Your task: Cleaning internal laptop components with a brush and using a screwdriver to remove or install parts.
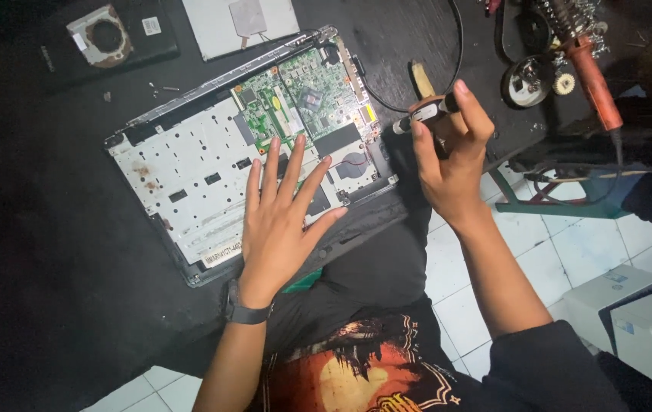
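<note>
An opened laptop chassis [188,175] lies on the dark mat, its silver inner plate bare and a green circuit board [307,95] exposed at the upper right. My left hand [280,217] rests flat on the chassis with fingers spread, fingertips near the board's lower edge; it wears a dark wristband. My right hand [448,156] is closed around a small screwdriver [421,114] with a black-and-white handle, held just right of the laptop's corner, tip pointing left toward the board.
A dark panel with a round part [104,37] and a white sheet [238,23] lie at the top. Loose screws [162,89] sit near the laptop. A soldering iron with a red handle [593,72], cables, a green stand and white boxes [639,320] are at right.
</note>
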